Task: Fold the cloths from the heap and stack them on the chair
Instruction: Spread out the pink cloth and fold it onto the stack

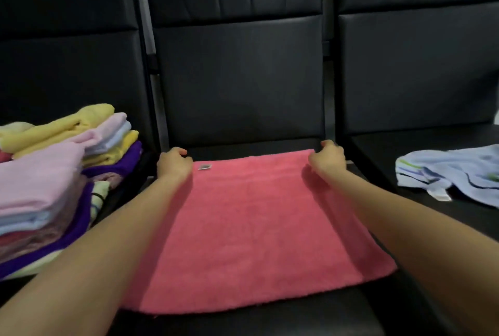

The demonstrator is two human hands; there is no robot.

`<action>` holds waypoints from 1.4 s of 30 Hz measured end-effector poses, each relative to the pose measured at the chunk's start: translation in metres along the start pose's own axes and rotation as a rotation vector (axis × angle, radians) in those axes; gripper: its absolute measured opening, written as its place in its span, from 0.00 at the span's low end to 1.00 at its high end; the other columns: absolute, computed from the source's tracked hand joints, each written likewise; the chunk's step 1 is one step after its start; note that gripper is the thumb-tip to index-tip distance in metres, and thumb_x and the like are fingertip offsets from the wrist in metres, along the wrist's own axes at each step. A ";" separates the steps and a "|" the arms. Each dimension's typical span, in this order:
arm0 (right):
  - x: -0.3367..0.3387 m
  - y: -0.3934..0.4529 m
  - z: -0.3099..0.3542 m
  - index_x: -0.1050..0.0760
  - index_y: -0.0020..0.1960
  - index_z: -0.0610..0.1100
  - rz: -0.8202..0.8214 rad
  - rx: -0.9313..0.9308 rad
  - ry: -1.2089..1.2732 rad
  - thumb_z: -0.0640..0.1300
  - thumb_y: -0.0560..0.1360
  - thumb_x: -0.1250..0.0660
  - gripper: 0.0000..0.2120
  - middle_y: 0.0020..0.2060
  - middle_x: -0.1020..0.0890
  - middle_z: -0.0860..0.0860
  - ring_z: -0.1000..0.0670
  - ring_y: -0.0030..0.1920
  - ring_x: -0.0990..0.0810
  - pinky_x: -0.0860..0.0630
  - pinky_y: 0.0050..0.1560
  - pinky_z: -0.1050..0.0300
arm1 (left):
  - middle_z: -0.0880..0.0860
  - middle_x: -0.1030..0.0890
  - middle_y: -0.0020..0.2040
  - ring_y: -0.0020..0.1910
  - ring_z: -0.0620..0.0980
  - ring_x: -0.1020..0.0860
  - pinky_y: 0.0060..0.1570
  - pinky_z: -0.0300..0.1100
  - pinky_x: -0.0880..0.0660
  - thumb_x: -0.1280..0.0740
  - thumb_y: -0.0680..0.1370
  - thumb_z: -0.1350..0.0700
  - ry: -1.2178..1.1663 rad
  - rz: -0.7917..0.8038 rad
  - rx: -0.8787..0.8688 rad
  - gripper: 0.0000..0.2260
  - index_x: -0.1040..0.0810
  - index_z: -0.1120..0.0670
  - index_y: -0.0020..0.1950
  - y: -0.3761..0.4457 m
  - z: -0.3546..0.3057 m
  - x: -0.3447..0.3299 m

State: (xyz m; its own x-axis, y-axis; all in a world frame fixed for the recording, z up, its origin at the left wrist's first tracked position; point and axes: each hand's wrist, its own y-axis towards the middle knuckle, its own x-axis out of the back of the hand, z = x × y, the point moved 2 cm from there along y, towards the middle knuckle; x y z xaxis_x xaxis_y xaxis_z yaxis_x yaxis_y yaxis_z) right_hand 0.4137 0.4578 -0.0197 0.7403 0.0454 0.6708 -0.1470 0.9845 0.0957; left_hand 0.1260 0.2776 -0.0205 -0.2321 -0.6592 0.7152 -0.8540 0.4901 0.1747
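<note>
A person's left hand (174, 164) and right hand (328, 160), fingers curled pinching the far corners of a pink cloth (256, 227), hold it flat mid-frame on a black chair seat (243, 322), apparently squaring it for folding, folded stack (54, 173) at left.

The pink cloth (256, 227) spread on the middle chair (240, 79) is a matt terry-type fabric with a fine, napped pile, and it carries a small label (205, 166) near its far edge whose material cannot be made out. The chair upholstery is smooth black leather-like covering with a dull sheen, creased on the backrest, and the upright (147, 25) between the chairs appears to be pale painted metal, though the view is blurred. The stack of folded cloths (59, 173) shows soft matt towelling, and the light blue cloth (456, 171) looks a thinner, flatter weave with printed or woven stripes.
</note>
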 end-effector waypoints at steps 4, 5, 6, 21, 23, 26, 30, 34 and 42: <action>0.012 -0.031 0.007 0.30 0.69 0.42 0.044 0.161 -0.093 0.39 0.74 0.37 0.23 0.64 0.29 0.39 0.38 0.64 0.28 0.31 0.64 0.50 | 0.61 0.25 0.61 0.62 0.62 0.27 0.62 0.49 0.29 0.38 0.78 0.57 0.077 0.050 -0.119 0.14 0.21 0.52 0.63 -0.054 -0.006 -0.003; 0.019 -0.041 0.012 0.29 0.68 0.43 0.060 0.192 -0.091 0.40 0.73 0.37 0.22 0.63 0.28 0.40 0.39 0.63 0.27 0.30 0.63 0.51 | 0.60 0.24 0.60 0.60 0.62 0.25 0.60 0.48 0.28 0.38 0.78 0.57 0.039 0.070 -0.171 0.14 0.21 0.52 0.62 -0.071 -0.011 0.002; 0.026 -0.052 0.017 0.27 0.65 0.44 0.083 0.223 -0.087 0.41 0.73 0.36 0.20 0.61 0.25 0.41 0.40 0.61 0.25 0.29 0.60 0.53 | 0.59 0.22 0.59 0.58 0.60 0.23 0.57 0.46 0.28 0.38 0.77 0.58 -0.017 0.094 -0.217 0.14 0.20 0.53 0.61 -0.088 -0.016 0.007; 0.065 -0.203 -0.008 0.27 0.43 0.55 0.920 0.673 -0.387 0.47 0.69 0.24 0.12 0.41 0.24 0.56 0.56 0.40 0.27 0.28 0.44 0.62 | 0.44 0.23 0.43 0.44 0.44 0.25 0.49 0.42 0.27 0.32 0.77 0.54 0.177 0.623 -0.733 0.06 0.18 0.49 0.52 -0.254 -0.021 0.035; 0.064 -0.199 -0.011 0.27 0.43 0.54 0.886 0.727 -0.384 0.41 0.72 0.27 0.10 0.43 0.22 0.54 0.56 0.40 0.27 0.29 0.45 0.63 | 0.43 0.25 0.44 0.44 0.43 0.26 0.50 0.42 0.27 0.32 0.76 0.49 0.149 0.610 -0.752 0.06 0.19 0.48 0.51 -0.254 -0.016 0.038; 0.064 -0.191 -0.009 0.26 0.44 0.50 0.803 0.704 -0.297 0.36 0.76 0.35 0.09 0.45 0.20 0.50 0.54 0.43 0.25 0.28 0.48 0.61 | 0.44 0.26 0.46 0.46 0.43 0.27 0.49 0.41 0.28 0.32 0.75 0.44 0.181 0.550 -0.796 0.11 0.21 0.49 0.53 -0.252 -0.010 0.039; 0.065 -0.181 -0.008 0.31 0.43 0.51 0.715 0.635 -0.141 0.40 0.79 0.37 0.09 0.39 0.26 0.56 0.58 0.39 0.29 0.31 0.44 0.62 | 0.51 0.25 0.47 0.48 0.53 0.26 0.47 0.47 0.30 0.38 0.81 0.54 0.232 0.365 -0.785 0.07 0.25 0.56 0.52 -0.246 -0.014 0.038; 0.063 -0.173 -0.015 0.25 0.46 0.44 0.794 0.662 -0.269 0.44 0.75 0.29 0.06 0.42 0.27 0.53 0.55 0.42 0.29 0.33 0.44 0.67 | 0.50 0.22 0.40 0.40 0.53 0.24 0.40 0.48 0.30 0.39 0.82 0.52 0.042 0.262 -0.757 0.08 0.24 0.55 0.52 -0.234 -0.018 0.050; 0.090 -0.141 -0.031 0.39 0.31 0.46 0.680 0.527 -0.070 0.47 0.77 0.32 0.21 0.29 0.37 0.50 0.53 0.31 0.38 0.40 0.34 0.59 | 0.49 0.33 0.26 0.29 0.47 0.34 0.35 0.47 0.34 0.45 0.64 0.24 0.299 0.400 -0.783 0.29 0.35 0.51 0.30 -0.185 0.008 0.077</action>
State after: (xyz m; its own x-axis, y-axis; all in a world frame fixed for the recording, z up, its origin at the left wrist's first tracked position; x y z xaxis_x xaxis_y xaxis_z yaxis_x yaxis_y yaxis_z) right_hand 0.5212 0.3287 0.0044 0.3409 0.5689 0.7484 -0.8418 0.5392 -0.0264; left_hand 0.2618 0.1317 -0.0036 -0.2187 -0.2369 0.9466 -0.1528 0.9664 0.2066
